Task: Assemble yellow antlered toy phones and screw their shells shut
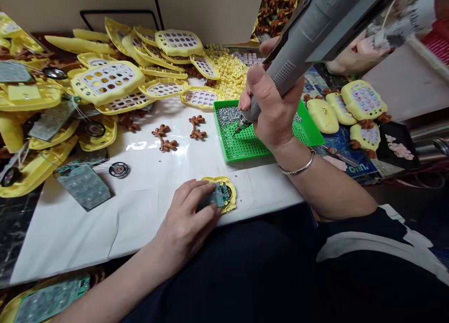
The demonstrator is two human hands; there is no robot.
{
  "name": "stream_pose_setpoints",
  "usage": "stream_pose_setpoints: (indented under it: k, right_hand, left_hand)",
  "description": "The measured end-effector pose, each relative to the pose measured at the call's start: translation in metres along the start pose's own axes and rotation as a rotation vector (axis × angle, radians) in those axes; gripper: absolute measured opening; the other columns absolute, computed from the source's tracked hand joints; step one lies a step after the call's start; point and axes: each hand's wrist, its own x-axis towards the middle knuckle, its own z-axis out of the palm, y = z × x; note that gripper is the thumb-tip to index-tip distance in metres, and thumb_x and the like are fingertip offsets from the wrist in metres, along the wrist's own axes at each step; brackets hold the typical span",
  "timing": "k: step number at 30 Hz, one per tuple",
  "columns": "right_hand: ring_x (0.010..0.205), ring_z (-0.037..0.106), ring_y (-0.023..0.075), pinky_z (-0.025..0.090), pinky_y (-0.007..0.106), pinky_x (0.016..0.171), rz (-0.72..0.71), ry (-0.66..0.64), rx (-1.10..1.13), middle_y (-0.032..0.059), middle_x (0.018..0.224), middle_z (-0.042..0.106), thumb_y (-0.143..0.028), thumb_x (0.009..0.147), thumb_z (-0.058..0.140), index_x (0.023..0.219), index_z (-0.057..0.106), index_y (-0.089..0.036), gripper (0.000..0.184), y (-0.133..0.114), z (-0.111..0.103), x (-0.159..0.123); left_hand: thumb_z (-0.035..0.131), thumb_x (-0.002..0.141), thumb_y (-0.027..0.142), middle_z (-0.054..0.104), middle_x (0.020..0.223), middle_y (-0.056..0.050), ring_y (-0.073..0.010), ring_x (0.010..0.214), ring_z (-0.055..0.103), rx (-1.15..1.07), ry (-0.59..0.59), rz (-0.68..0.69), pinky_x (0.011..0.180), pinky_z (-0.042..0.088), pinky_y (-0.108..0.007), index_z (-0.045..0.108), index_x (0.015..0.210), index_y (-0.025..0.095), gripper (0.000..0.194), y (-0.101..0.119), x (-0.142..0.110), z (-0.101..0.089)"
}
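A grey electric screwdriver (293,56) is gripped in my right hand (271,110), its bit pointing down into a green perforated tray (245,150). Small metal screws (229,116) lie heaped at the tray's far side. Close to the table's front edge, my left hand (191,213) holds a small yellow plastic shell (232,206) with fingers closed over it. Inside that shell is a green circuit board (221,194), with a round dark part at its right end. My left fingers hide the left part of the board.
Yellow casings with keypad holes (107,82) pile up at the back left, beside small yellow pieces (233,72). Brown antler-shaped parts (164,138) and a loose board (84,185) with a wired speaker (119,169) lie on the white table. Assembled yellow toys (365,100) sit right.
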Motion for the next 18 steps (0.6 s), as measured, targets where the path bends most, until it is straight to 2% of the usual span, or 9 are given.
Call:
stream_pose_setpoints:
  k: [7,11,15,18]
  right_hand:
    - [0.038,0.044,0.0094,0.034,0.027,0.04,-0.03,-0.003,-0.042,-0.0103,0.053,0.044,-0.062,0.073,0.071,0.089,0.048,-0.03,0.042,0.0033,-0.001,-0.0013]
    - [0.04,0.046,0.0099,0.035,0.028,0.04,0.0,-0.015,-0.083,-0.0099,0.057,0.043,-0.063,0.075,0.067,0.091,0.046,-0.031,0.041,0.005,-0.0013,-0.0036]
    - [0.04,0.044,0.0091,0.036,0.028,0.042,-0.028,-0.021,0.024,-0.01,0.059,0.045,-0.05,0.074,0.072,0.094,0.05,-0.028,0.038,0.0049,-0.0001,-0.0018]
    - [0.041,0.043,0.0085,0.036,0.028,0.042,-0.073,0.016,0.131,-0.0092,0.059,0.05,-0.033,0.073,0.073,0.083,0.051,-0.028,0.024,-0.0017,0.0024,0.0039]
  left_hand:
    - [0.064,0.083,0.004,0.061,0.117,-0.016,-0.0277,0.113,0.055,-0.033,-0.02,-0.01,0.093,0.05,-0.046,0.056,0.09,0.015,0.015,-0.0013,-0.0022,-0.0007]
    - [0.063,0.084,0.005,0.061,0.117,-0.017,-0.0275,0.113,0.055,-0.03,-0.013,-0.005,0.092,0.051,-0.046,0.056,0.089,0.015,0.013,-0.0007,-0.0016,-0.0012]
    - [0.061,0.086,0.008,0.062,0.118,-0.016,-0.0255,0.108,0.057,-0.011,-0.012,-0.024,0.091,0.051,-0.044,0.058,0.086,0.016,0.009,0.0,0.0,-0.0018]
    - [0.061,0.087,0.01,0.062,0.122,-0.016,-0.0251,0.107,0.057,0.007,-0.042,-0.027,0.092,0.051,-0.045,0.059,0.084,0.017,0.008,-0.0005,0.0002,-0.0031]
